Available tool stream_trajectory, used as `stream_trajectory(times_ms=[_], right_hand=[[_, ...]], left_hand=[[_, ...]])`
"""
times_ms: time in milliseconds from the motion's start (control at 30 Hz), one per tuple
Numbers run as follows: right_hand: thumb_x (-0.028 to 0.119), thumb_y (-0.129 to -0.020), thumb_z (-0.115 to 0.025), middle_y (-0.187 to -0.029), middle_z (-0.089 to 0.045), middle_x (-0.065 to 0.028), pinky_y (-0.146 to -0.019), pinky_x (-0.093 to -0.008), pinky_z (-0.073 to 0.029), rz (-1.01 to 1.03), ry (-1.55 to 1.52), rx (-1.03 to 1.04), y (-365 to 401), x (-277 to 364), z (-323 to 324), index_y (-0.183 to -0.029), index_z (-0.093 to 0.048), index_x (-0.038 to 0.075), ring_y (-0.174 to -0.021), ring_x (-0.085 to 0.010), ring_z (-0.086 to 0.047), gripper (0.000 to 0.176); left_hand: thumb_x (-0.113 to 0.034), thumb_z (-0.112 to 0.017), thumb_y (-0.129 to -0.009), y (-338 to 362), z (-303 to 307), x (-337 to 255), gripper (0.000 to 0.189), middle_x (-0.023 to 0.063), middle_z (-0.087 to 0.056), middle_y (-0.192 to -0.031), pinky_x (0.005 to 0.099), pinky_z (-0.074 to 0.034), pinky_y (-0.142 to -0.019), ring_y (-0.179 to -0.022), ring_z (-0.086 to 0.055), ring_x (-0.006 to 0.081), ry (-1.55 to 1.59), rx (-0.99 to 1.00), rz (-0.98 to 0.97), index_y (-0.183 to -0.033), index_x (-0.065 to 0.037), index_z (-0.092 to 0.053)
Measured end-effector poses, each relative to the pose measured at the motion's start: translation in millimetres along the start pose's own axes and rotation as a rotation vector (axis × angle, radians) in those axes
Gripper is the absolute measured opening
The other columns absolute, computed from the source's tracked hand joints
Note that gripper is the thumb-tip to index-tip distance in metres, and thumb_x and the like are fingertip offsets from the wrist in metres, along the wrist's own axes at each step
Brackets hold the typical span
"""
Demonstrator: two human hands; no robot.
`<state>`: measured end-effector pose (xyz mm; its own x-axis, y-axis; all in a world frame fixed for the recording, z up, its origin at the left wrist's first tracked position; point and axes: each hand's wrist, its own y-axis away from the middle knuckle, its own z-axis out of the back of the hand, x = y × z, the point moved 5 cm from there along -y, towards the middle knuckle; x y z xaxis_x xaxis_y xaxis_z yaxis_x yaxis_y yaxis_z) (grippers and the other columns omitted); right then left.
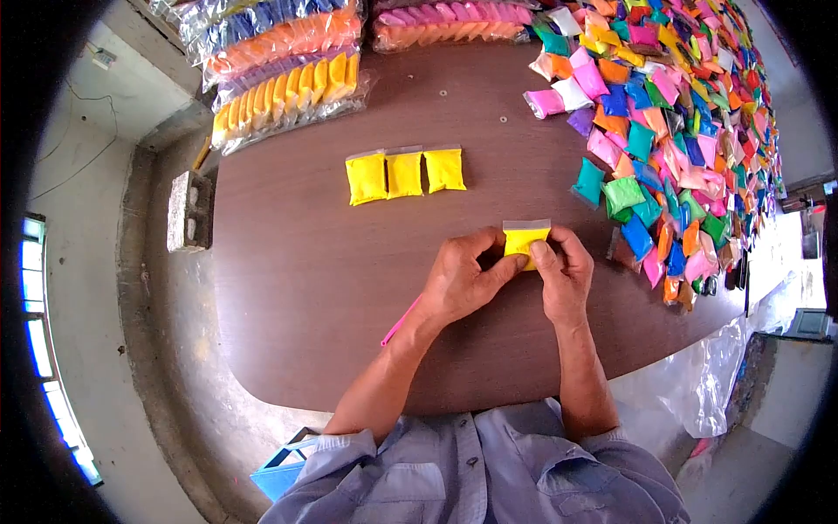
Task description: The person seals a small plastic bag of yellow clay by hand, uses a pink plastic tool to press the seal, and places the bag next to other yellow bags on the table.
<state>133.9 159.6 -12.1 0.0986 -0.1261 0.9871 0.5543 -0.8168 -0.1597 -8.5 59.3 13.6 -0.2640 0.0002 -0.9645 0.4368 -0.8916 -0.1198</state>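
Note:
Between my two hands a yellow packet (525, 237) with a clear top strip is held above the brown table (297, 262). My left hand (467, 272) pinches its left side and lower edge, thumb in front. The right side is gripped by my right hand (564, 272), its thumb pressed on the front. Farther forward and to the left, three yellow packets (404, 175) lie side by side in a row, their clear strips pointing away from me. A pink strip (400, 321) sticks out beside my left wrist.
A large heap of multicoloured packets (642, 140) covers the right side. At the back left are clear bags of yellow (288, 94) and orange packets, with pink ones (454, 33) beside them. A concrete block (182, 211) stands left of the table, a blue container (281, 472) below the front edge.

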Motion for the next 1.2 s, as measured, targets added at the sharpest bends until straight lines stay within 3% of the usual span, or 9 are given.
stream_trajectory(times_ms=[167, 300, 367, 567, 800, 900, 1100, 1200], right_hand=[[0.022, -0.100, -0.067, -0.088, -0.063, 0.0039, -0.060, -0.0167, -0.040, 0.004, 0.055, 0.026, -2, 11, -13, -0.114, -0.066, -0.003, -0.072, 0.0013, -0.050, 0.029], [0.024, -0.100, -0.068, -0.084, -0.063, 0.0043, -0.057, -0.0163, -0.038, -0.086, 0.071, 0.034, 1, 3, -4, -0.114, -0.067, -0.003, -0.067, 0.0015, -0.048, 0.030], [0.024, -0.100, -0.069, -0.083, -0.063, 0.0043, -0.056, -0.0163, -0.039, -0.089, 0.066, 0.006, 1, -1, -1, -0.115, -0.067, -0.003, -0.066, 0.0013, -0.049, 0.031], [0.024, -0.098, -0.072, -0.084, -0.063, 0.0038, -0.057, -0.0167, -0.041, -0.099, 0.081, -0.032, 1, 1, -3, -0.118, -0.067, -0.002, -0.067, 0.0003, -0.051, 0.033], [0.016, -0.099, -0.068, -0.089, -0.064, 0.0019, -0.059, -0.0175, -0.044, -0.081, 0.005, 0.101, 0, 5, -8, -0.124, -0.063, -0.004, -0.071, -0.0014, -0.055, 0.033], [0.012, -0.099, -0.067, -0.088, -0.064, 0.0012, -0.059, -0.0183, -0.046, -0.087, 0.042, 0.078, 1, 1, -10, -0.125, -0.062, -0.004, -0.071, -0.0022, -0.056, 0.031], [0.012, -0.099, -0.066, -0.092, -0.064, 0.0000, -0.061, -0.0187, -0.046, -0.105, 0.082, 0.096, 1, 5, -11, -0.125, -0.061, -0.004, -0.074, -0.0025, -0.056, 0.031], [0.014, -0.098, -0.067, -0.094, -0.064, -0.0001, -0.063, -0.0180, -0.046, -0.064, 0.112, 0.132, 1, 13, -17, -0.122, -0.062, -0.003, -0.076, -0.0022, -0.056, 0.030]], left_hand=[[-0.015, -0.079, -0.090, 1, 4, 13, 0.022, 0.0056, -0.068, -0.080, 0.0290, -0.048, -0.063, -0.073, -0.057, 0.0081, -0.019, 0.019, 0.101, -0.100, 0.002, -0.069], [-0.016, -0.079, -0.090, 0, 1, 6, 0.025, 0.0060, -0.071, -0.084, 0.0281, -0.050, -0.065, -0.075, -0.060, 0.0088, 0.092, 0.040, 0.102, -0.103, 0.003, -0.069], [-0.016, -0.079, -0.090, 0, 0, -5, 0.027, 0.0082, -0.073, -0.089, 0.0273, -0.052, -0.068, -0.078, -0.064, 0.0103, 0.064, 0.028, 0.034, -0.105, 0.004, -0.069], [-0.014, -0.078, -0.091, 0, 0, 5, 0.028, 0.0101, -0.073, -0.093, 0.0283, -0.053, -0.070, -0.080, -0.065, 0.0114, -0.021, 0.051, 0.095, -0.109, 0.005, -0.068], [-0.013, -0.075, -0.093, 0, 1, 13, 0.029, 0.0084, -0.071, -0.094, 0.0285, -0.053, -0.072, -0.082, -0.063, 0.0122, 0.029, 0.012, 0.088, -0.115, 0.004, -0.067], [-0.017, -0.074, -0.095, -2, 0, 11, 0.031, 0.0062, -0.071, -0.094, 0.0282, -0.053, -0.072, -0.082, -0.062, 0.0112, 0.226, -0.043, 0.058, -0.117, 0.004, -0.067], [-0.012, -0.073, -0.094, -3, 5, 13, 0.024, 0.0076, -0.071, -0.087, 0.0268, -0.050, -0.066, -0.076, -0.062, 0.0093, 0.157, -0.058, 0.040, -0.111, 0.005, -0.068], [-0.012, -0.073, -0.094, -2, 6, 21, 0.020, 0.0064, -0.070, -0.083, 0.0272, -0.049, -0.063, -0.073, -0.060, 0.0086, 0.135, -0.023, 0.129, -0.106, 0.003, -0.070]])
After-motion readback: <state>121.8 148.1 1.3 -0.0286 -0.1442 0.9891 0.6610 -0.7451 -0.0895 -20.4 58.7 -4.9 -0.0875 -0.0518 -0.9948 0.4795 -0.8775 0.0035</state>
